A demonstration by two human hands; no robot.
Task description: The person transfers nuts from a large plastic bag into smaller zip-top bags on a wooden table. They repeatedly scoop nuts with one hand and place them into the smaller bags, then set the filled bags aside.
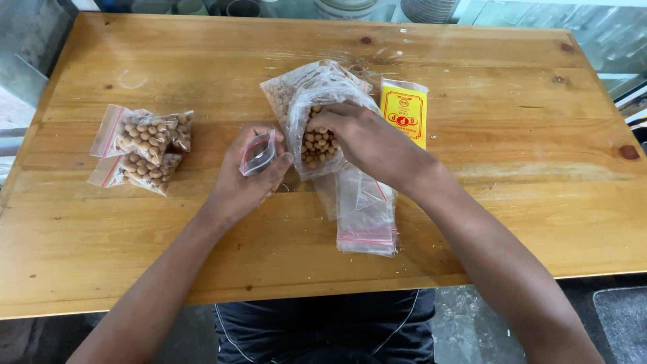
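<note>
Small zip bag (258, 152) pinched in left hand (244, 180) fingers; right hand (364, 138) fingers closed on nuts (inside big bag (317, 101)).

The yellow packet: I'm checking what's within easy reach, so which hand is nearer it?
Right. The right hand is just beside the yellow packet, in the big bag of nuts; the left hand is farther left.

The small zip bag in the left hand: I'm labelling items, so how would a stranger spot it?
On the wooden table, find the left hand beside the big bag of chickpeas. It holds a small zip bag, clear, red-striped and empty, unlike the two filled bags farther left.
</note>
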